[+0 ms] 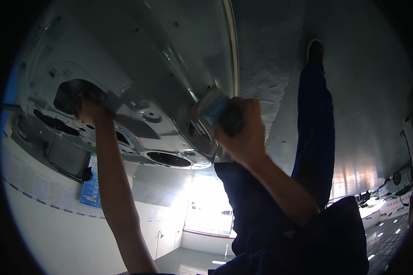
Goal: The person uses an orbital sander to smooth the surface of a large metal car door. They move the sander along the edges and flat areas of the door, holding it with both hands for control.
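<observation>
A bare grey metal car door [170, 123] with round and angular cut-outs in its inner panel fills the upper left. My left hand [91, 111] reaches up to a dark cut-out, its fingers curled at the edge and partly lost in shadow. At the door's right edge my right hand [245, 135] is wrapped round a short, thick tool [214, 107] with a blue and white side and a dark round end. Motion blurs this tool, so I cannot make out its exact kind. Its far end is against or very close to the door edge.
Grey floor [367, 101] stretches along the right, with my dark blue trouser leg [314, 123] and dark shoe [315, 50] on it. At the left stand a pale wall [69, 229] and a blue printed sheet [91, 185]. A bright window [209, 213] glares behind.
</observation>
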A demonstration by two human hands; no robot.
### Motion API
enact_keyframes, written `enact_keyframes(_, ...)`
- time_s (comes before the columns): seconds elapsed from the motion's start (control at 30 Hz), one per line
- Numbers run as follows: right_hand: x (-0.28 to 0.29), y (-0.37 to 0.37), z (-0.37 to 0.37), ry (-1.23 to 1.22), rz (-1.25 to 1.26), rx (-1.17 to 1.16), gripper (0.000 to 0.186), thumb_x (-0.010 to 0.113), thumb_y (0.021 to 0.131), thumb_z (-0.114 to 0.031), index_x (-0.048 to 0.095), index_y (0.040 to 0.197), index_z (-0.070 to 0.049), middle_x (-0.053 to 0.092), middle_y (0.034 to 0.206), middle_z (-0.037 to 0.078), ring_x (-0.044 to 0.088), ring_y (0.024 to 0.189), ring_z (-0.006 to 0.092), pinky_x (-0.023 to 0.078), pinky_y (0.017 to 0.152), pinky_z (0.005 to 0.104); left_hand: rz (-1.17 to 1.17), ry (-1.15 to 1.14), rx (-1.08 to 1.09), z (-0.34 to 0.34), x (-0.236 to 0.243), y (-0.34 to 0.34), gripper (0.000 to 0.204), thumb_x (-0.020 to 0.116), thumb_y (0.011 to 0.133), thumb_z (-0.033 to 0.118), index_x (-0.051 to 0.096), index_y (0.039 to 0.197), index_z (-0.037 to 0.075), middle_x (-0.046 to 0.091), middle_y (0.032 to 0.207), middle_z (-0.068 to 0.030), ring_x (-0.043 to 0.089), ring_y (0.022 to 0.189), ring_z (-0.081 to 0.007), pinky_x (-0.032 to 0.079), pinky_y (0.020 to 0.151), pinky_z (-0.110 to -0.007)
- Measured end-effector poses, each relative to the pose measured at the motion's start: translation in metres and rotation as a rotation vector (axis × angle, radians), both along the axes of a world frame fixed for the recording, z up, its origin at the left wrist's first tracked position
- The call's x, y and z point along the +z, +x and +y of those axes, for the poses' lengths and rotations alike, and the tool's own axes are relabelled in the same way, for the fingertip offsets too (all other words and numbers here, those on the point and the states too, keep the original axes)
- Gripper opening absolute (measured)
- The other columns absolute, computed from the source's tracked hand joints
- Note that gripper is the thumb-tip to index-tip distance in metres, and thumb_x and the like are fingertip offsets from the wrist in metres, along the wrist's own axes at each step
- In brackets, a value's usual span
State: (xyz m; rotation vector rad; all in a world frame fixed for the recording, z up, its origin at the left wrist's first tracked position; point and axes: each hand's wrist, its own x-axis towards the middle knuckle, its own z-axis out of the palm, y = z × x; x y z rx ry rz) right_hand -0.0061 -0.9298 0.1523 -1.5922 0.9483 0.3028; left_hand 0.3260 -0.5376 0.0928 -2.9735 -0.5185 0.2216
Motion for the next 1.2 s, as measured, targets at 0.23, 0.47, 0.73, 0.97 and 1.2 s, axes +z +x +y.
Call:
enact_keyframes(0.23,-0.002,0.067,0.013,-0.397,-0.035,-0.145,0.061,0.080,0.072,-0.029,0.049,0.120,-0.009,0.046,0.112,0.022,0.065,0.079,0.0381,0.058,0.060,0.0435,-0.212,-0.112,0.165,-0.091,0.000,-0.036,0.065,0.055,0.085,0.059,0.059,0.133,0.016,0.025,0.150,-0.0185,0.025,0.137,-0.0369,0.026,0.103,-0.066)
enact_keyframes(0.47,0.005,0.178,-0.027,-0.758,-0.286,-0.119,0.073,0.073,0.080,-0.054,0.046,0.120,0.001,0.050,0.096,0.021,0.053,0.092,0.0342,0.050,0.057,0.0460,-0.208,-0.011,0.222,-0.127,0.006,-0.041,0.059,0.057,0.085,0.056,0.062,0.131,0.019,0.020,0.154,-0.0170,0.023,0.140,-0.0349,0.021,0.107,-0.065)
enact_keyframes(0.73,0.003,0.057,0.019,-0.532,-0.092,0.114,0.071,0.071,0.085,-0.048,0.040,0.126,0.001,0.044,0.111,0.025,0.064,0.078,0.0371,0.057,0.055,0.0446,-0.217,-0.053,0.203,-0.134,0.012,-0.047,0.056,0.057,0.083,0.054,0.064,0.128,0.021,0.021,0.152,-0.0182,0.025,0.136,-0.0351,0.025,0.102,-0.063)
enact_keyframes(0.97,0.000,0.179,-0.033,-0.711,-0.218,0.005,0.073,0.068,0.084,-0.055,0.042,0.124,0.001,0.045,0.109,0.024,0.064,0.079,0.0353,0.056,0.050,0.0429,-0.203,-0.108,0.167,-0.125,0.005,-0.051,0.059,0.056,0.084,0.057,0.062,0.132,0.023,0.024,0.152,-0.0159,0.026,0.134,-0.0356,0.023,0.102,-0.064)
enact_keyframes(1.2,0.004,0.155,-0.023,-0.783,-0.215,0.078,0.073,0.068,0.085,-0.052,0.042,0.125,0.003,0.046,0.110,0.026,0.064,0.081,0.0372,0.058,0.056,0.0455,-0.244,-0.048,0.174,-0.125,0.001,-0.048,0.061,0.056,0.084,0.058,0.059,0.135,0.026,0.022,0.153,-0.0155,0.022,0.137,-0.0357,0.019,0.105,-0.066)
